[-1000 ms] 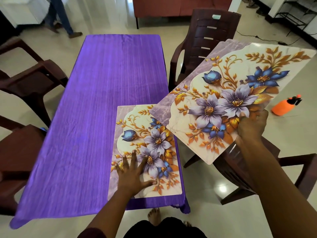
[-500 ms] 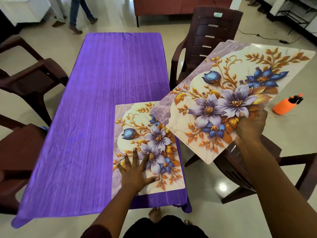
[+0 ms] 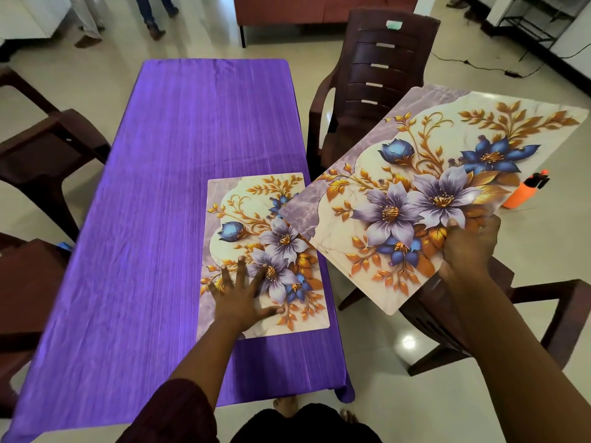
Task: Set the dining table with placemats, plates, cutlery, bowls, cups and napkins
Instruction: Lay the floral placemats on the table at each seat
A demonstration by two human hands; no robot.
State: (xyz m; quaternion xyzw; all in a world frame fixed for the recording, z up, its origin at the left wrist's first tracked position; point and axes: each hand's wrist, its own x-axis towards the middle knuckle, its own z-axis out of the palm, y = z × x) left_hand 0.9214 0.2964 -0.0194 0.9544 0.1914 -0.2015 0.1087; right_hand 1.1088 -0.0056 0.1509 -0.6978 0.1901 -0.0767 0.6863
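- Two dark brown chairs (image 3: 48, 148) stand along the left side of the table, near its edge.
- The table (image 3: 153, 219) is covered with a purple cloth and runs away from the person.
- One placemat (image 3: 256, 215), printed with purple and blue flowers and gold leaves, lies flat on the near right part of the table, its right edge close to the table's right edge.
- The left hand (image 3: 240, 298) rests palm down on the near left part of that placemat, fingers spread wide and straight, thumb pointing right.
- A second placemat (image 3: 431, 193) with the same print is held in the air to the right of the table, tilted; its left corner overlaps the right edge of the flat one as seen from above.
- The right hand (image 3: 470, 247) grips this second placemat at its near edge, thumb on top, the other fingers hidden beneath.
- Another brown chair (image 3: 380, 78) stands behind the raised placemat, beside the table's right side.
- An orange bottle (image 3: 519, 196) lies on the floor at far right.
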